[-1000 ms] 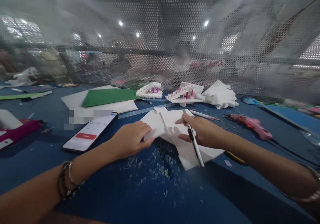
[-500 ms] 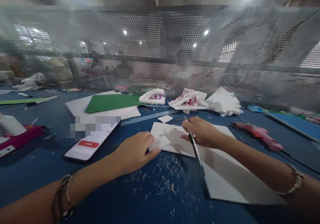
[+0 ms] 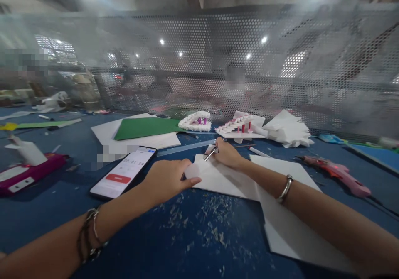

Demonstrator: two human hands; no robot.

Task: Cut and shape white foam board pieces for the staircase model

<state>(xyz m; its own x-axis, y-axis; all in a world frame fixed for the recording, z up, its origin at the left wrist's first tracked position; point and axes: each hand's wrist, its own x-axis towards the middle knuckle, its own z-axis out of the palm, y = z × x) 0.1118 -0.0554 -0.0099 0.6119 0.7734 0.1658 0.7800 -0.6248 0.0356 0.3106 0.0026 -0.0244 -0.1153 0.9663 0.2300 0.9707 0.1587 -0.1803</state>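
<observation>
My left hand (image 3: 170, 179) is closed on a small white piece with a rounded edge (image 3: 192, 170), pinched between thumb and fingers at the left end of a white board (image 3: 230, 183). My right hand (image 3: 227, 153) is wrapped round a slim pen-like tool (image 3: 211, 153) whose exact kind I cannot make out. The tool's thin tip slants down and left over the board, a little apart from the piece in my left hand. A small white offcut (image 3: 209, 148) lies just behind the tool. Another white sheet (image 3: 289, 233) extends under my right forearm.
Left of my left hand lies a phone (image 3: 124, 173) showing a timer. A pink glue gun (image 3: 339, 173) rests at right, a magenta device (image 3: 34, 171) at far left. Behind are a green sheet (image 3: 146, 128), two small white models (image 3: 195, 122) and crumpled paper (image 3: 288, 129). White shavings (image 3: 215, 225) litter the front.
My right hand has moved forward and left, and the tool has swung from pointing towards me to pointing left at the board. My left hand keeps its grip. The view has shifted slightly.
</observation>
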